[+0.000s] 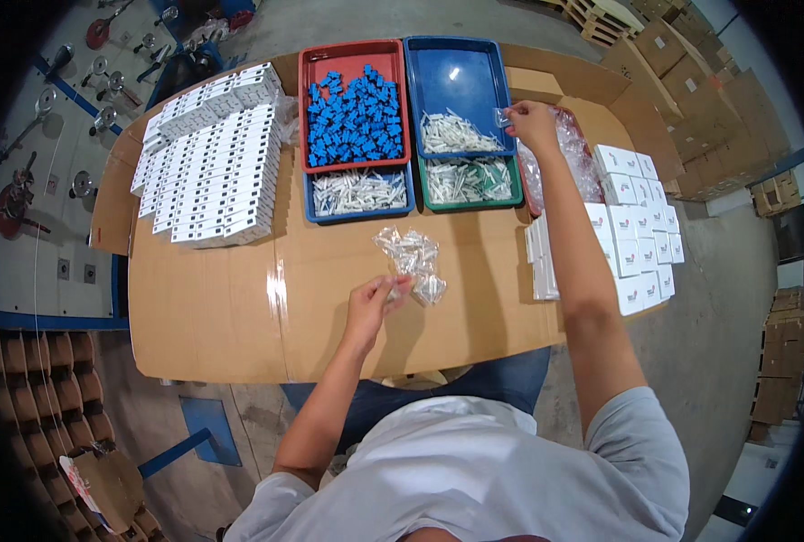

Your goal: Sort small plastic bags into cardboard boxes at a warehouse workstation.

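My right hand [533,126] is stretched out over the back right of the table. Its fingers are closed on a small clear plastic bag [501,117], beside the blue tray [451,77] of white slim pieces [456,133]. Close to the table's front, my left hand [367,307] has its fingers pinched together. What they hold, if anything, is too small to make out. Just beyond those fingertips lies a loose pile of small filled clear bags [411,253]. Behind my right forearm sits a red tray with clear plastic bags [569,154], partly hidden.
A red tray [306,135] of blue plastic parts [355,117] rests behind a blue tray [362,217] of white pieces. A green tray [474,206] holds more. White boxes [216,163] stack at left, others [632,239] at right. Cardboard [230,316] covers the table.
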Demonstrator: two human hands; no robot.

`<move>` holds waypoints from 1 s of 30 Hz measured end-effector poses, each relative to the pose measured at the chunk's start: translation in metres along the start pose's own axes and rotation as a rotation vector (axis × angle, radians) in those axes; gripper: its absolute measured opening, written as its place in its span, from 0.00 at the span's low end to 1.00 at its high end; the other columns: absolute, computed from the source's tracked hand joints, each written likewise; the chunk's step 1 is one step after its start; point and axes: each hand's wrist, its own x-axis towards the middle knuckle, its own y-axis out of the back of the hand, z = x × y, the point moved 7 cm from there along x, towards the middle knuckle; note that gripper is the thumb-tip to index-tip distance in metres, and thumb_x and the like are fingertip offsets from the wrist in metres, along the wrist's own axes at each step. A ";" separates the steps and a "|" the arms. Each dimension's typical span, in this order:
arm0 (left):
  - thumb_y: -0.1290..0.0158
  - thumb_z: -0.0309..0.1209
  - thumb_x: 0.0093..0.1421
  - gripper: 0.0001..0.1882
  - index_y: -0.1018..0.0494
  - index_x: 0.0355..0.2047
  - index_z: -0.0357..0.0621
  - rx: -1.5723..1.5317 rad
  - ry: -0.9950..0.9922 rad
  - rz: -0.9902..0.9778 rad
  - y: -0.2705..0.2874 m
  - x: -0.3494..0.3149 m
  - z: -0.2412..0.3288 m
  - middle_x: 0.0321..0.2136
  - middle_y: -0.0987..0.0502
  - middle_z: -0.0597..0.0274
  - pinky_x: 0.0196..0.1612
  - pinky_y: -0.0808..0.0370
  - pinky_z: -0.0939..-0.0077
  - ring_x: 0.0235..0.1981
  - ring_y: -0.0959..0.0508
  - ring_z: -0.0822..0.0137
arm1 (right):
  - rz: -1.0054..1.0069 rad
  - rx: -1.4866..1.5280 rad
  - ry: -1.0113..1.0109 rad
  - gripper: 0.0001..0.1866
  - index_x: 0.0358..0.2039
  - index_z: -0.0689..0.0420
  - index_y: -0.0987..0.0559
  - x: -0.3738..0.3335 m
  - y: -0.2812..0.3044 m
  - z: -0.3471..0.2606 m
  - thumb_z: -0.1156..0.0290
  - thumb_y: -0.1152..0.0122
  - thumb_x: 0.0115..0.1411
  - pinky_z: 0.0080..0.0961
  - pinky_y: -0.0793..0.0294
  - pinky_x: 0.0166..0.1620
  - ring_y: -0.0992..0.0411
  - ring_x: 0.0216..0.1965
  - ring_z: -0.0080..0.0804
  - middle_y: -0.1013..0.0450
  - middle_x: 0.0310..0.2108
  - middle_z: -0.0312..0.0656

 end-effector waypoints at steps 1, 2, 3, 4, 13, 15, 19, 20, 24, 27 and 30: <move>0.52 0.40 0.73 0.19 0.22 0.50 0.38 -0.006 -0.030 -0.046 -0.006 -0.001 0.005 0.45 0.19 0.58 0.45 0.20 0.71 0.47 0.18 0.65 | -0.003 0.171 -0.036 0.11 0.36 0.65 0.17 -0.029 0.009 -0.008 0.69 0.34 0.60 0.30 0.20 0.33 0.18 0.28 0.37 0.20 0.27 0.49; 0.52 0.40 0.74 0.19 0.21 0.50 0.38 -0.011 -0.071 -0.097 -0.015 0.007 0.014 0.47 0.19 0.57 0.47 0.20 0.72 0.50 0.19 0.66 | -0.024 0.264 -0.026 0.10 0.36 0.65 0.17 -0.056 0.015 -0.010 0.70 0.36 0.62 0.26 0.21 0.31 0.19 0.27 0.32 0.20 0.27 0.45; 0.52 0.40 0.74 0.19 0.21 0.50 0.38 -0.008 -0.086 -0.095 -0.019 0.013 0.017 0.47 0.19 0.57 0.47 0.20 0.72 0.50 0.19 0.66 | -0.052 0.360 -0.016 0.09 0.36 0.64 0.17 -0.088 0.017 -0.011 0.70 0.38 0.63 0.22 0.22 0.29 0.20 0.26 0.26 0.21 0.26 0.41; 0.51 0.40 0.73 0.18 0.21 0.50 0.38 -0.041 -0.118 -0.089 -0.026 0.018 0.019 0.44 0.18 0.59 0.43 0.21 0.76 0.44 0.19 0.70 | -0.082 0.386 -0.046 0.09 0.37 0.64 0.17 -0.121 0.019 -0.009 0.71 0.39 0.64 0.22 0.22 0.29 0.20 0.26 0.26 0.21 0.27 0.40; 0.44 0.41 0.61 0.22 0.23 0.45 0.33 0.690 -0.335 -0.055 -0.124 0.174 0.080 0.30 0.20 0.52 0.30 0.25 0.68 0.27 0.21 0.61 | -0.339 0.798 -0.435 0.10 0.41 0.65 0.19 -0.409 0.004 0.078 0.70 0.42 0.69 0.20 0.24 0.28 0.24 0.26 0.23 0.21 0.33 0.40; 0.41 0.39 0.56 0.21 0.22 0.39 0.30 1.036 -0.473 0.033 -0.141 0.210 0.103 0.28 0.19 0.45 0.34 0.23 0.61 0.29 0.19 0.52 | -0.344 0.821 -0.481 0.10 0.40 0.65 0.19 -0.442 0.006 0.083 0.70 0.41 0.69 0.21 0.24 0.28 0.25 0.26 0.23 0.20 0.33 0.40; 0.34 0.33 0.48 0.20 0.19 0.36 0.28 1.829 -0.656 -0.191 -0.203 0.230 0.118 0.36 0.18 0.35 0.47 0.20 0.58 0.42 0.17 0.42 | -0.310 0.812 -0.497 0.09 0.41 0.65 0.19 -0.471 0.019 0.106 0.71 0.40 0.68 0.21 0.23 0.28 0.24 0.27 0.23 0.20 0.33 0.40; 0.34 0.31 0.47 0.18 0.19 0.37 0.29 1.934 -0.587 -0.253 -0.212 0.232 0.115 0.38 0.18 0.36 0.48 0.20 0.59 0.43 0.17 0.43 | -0.284 0.815 -0.519 0.09 0.41 0.65 0.19 -0.473 0.022 0.113 0.71 0.40 0.68 0.21 0.23 0.28 0.24 0.27 0.23 0.21 0.33 0.40; 0.33 0.27 0.46 0.17 0.18 0.37 0.31 2.077 -0.549 -0.382 -0.248 0.221 0.106 0.40 0.18 0.37 0.48 0.19 0.58 0.43 0.17 0.46 | -0.198 0.838 -0.535 0.09 0.41 0.64 0.19 -0.475 0.034 0.137 0.72 0.40 0.68 0.20 0.23 0.29 0.24 0.27 0.23 0.21 0.32 0.39; 0.32 0.25 0.46 0.16 0.19 0.36 0.31 1.851 -0.702 -0.124 -0.210 0.247 0.129 0.40 0.18 0.39 0.46 0.19 0.56 0.43 0.17 0.46 | -0.243 0.880 -0.505 0.08 0.41 0.64 0.19 -0.462 0.025 0.125 0.72 0.40 0.68 0.20 0.23 0.29 0.24 0.27 0.22 0.21 0.33 0.39; 0.36 0.22 0.50 0.11 0.20 0.36 0.33 1.793 -0.835 -0.223 -0.219 0.246 0.130 0.39 0.18 0.40 0.46 0.20 0.54 0.43 0.17 0.45 | -0.261 0.913 -0.528 0.08 0.41 0.64 0.19 -0.459 0.022 0.125 0.73 0.40 0.68 0.20 0.22 0.31 0.24 0.28 0.23 0.21 0.33 0.39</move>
